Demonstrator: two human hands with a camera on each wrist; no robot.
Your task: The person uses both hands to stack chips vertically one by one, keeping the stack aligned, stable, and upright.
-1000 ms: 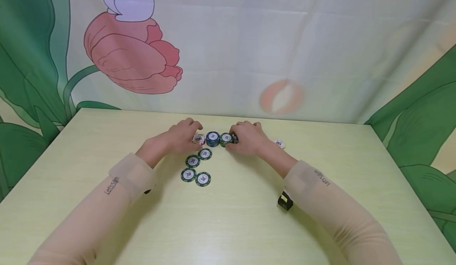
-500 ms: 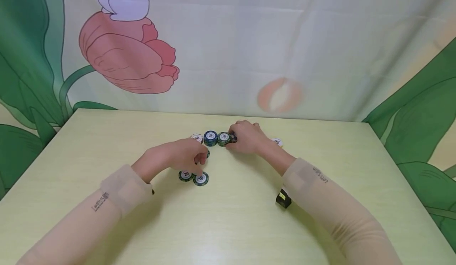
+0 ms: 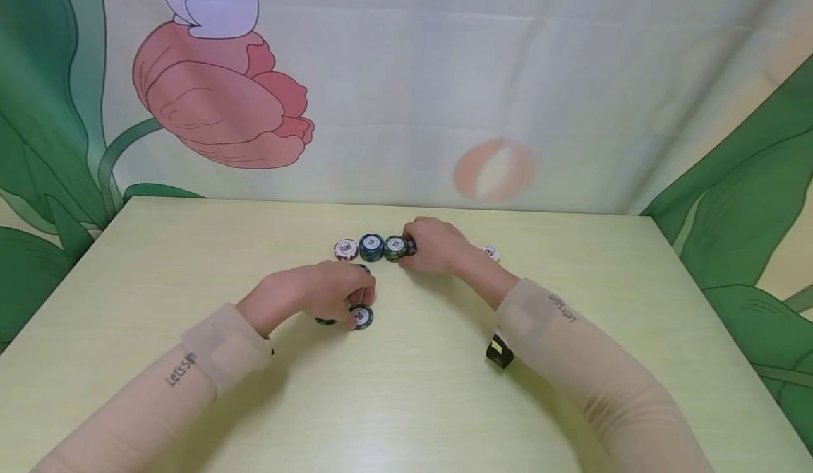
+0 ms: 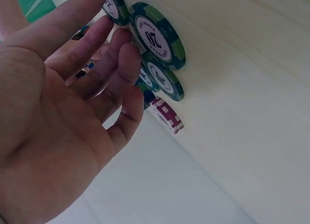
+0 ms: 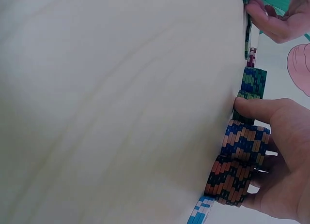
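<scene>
In the head view my left hand (image 3: 336,291) reaches down over loose green poker chips; its thumb and index finger pinch the edges of the nearest "20" chip (image 3: 363,316). More green chips (image 4: 154,34) lie close by its fingers in the left wrist view. My right hand (image 3: 435,245) grips the row of chip stacks, its thumb against the front of a green stack (image 3: 395,248). In the right wrist view the other fingers go behind a blue stack (image 5: 244,142) and a black-and-orange stack (image 5: 228,180).
Left of the green stack stand a blue stack (image 3: 371,246) and a red-and-white "500" stack (image 3: 346,250). A white chip stack (image 3: 491,252) is beyond my right wrist. The table (image 3: 406,402) ends at a printed curtain (image 3: 381,92). A small black device (image 3: 500,351) sits at my right sleeve.
My left hand has left the red-and-white stack, come nearer over the loose green chips, and lowered onto the front one. My right hand keeps its grip on the row.
</scene>
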